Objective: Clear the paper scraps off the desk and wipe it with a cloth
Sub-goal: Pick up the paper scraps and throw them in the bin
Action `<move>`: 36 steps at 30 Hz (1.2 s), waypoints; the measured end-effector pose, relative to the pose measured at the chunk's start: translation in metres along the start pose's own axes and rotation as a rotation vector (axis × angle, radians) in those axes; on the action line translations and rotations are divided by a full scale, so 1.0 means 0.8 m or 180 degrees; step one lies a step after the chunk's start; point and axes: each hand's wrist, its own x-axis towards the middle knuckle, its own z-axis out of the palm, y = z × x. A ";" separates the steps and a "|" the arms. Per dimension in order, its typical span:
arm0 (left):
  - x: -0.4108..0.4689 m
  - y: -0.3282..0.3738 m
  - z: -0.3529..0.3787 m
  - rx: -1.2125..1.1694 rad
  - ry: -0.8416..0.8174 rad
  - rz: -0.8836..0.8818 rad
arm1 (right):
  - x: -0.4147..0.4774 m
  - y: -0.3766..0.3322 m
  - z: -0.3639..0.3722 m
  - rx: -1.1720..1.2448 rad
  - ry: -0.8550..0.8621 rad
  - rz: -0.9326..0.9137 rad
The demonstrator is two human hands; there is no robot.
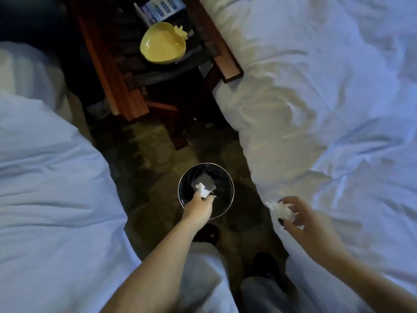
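A round black waste bin (229, 188) stands on the dark floor between two beds. My left hand (198, 207) reaches over its near rim and pinches a crumpled white paper scrap (204, 190) above the bin's opening. A grey piece (206, 180) lies inside the bin. To the right, my right hand (302, 219) grips a second bunch of crumpled white paper scraps (282, 210) near the edge of the right bed. The dark wooden desk (117, 71) stands at the top of the view, between the beds.
White duvets cover the left bed (49, 188) and the right bed (327, 98), leaving a narrow floor strip. A yellow bowl (162, 42) sits on the desk with a white scrap (181, 31) at its rim. A printed card (161, 7) stands behind it.
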 end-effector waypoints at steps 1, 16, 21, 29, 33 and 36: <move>0.006 -0.003 -0.006 0.0319 -0.0141 0.0154 | 0.015 -0.007 0.015 -0.0053 -0.0032 0.0014; 0.020 -0.004 -0.104 0.1546 -0.0231 0.1032 | 0.107 -0.074 0.130 -0.0113 -0.0955 0.0134; -0.012 0.043 -0.086 0.2258 -0.0306 0.1509 | 0.074 -0.071 0.063 -0.0342 -0.0924 0.0228; -0.153 0.158 0.012 0.3534 0.0233 0.3637 | -0.067 -0.049 -0.089 -0.1383 0.0859 -0.0056; -0.259 0.199 0.100 0.4009 0.0419 0.4955 | -0.184 -0.005 -0.151 -0.1396 0.1923 0.0013; -0.354 0.199 0.184 0.4174 0.0343 0.5718 | -0.296 0.040 -0.188 -0.1394 0.2459 0.0250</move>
